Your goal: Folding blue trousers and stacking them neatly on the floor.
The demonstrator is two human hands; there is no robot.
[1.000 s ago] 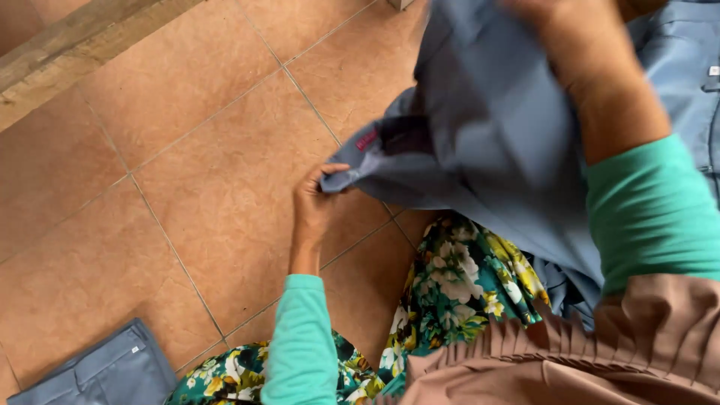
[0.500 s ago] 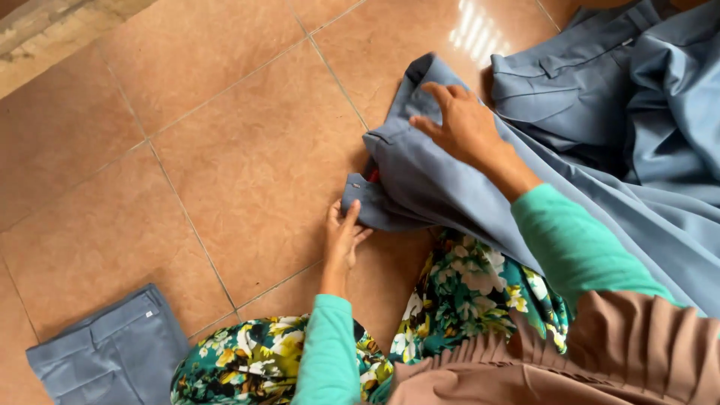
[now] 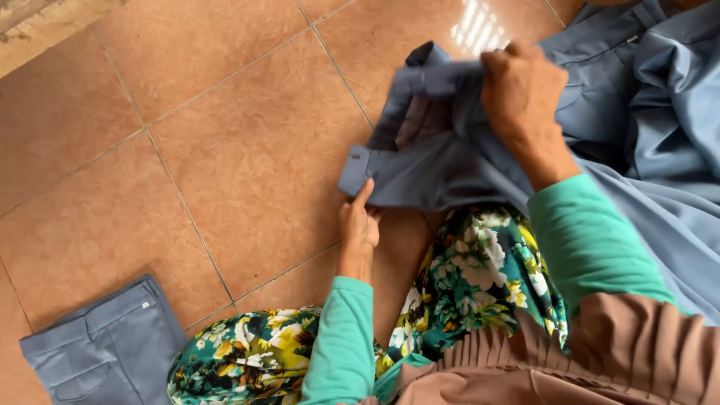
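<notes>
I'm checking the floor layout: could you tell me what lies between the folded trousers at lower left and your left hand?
In the head view, only bare floor tiles lie between the folded trousers and the left hand.

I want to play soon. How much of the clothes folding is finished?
Done: one folded blue-grey garment lies flat on the tiled floor. In hand: the right hand lifts a bunched blue-grey garment while the left hand touches its waistband corner. Left: more blue-grey cloth lies unfolded behind it.

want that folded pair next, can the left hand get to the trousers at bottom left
Probably yes. The left hand only touches the edge of the blue garment, and bare floor tile lies between it and the folded trousers, though it would be a stretch.
</notes>
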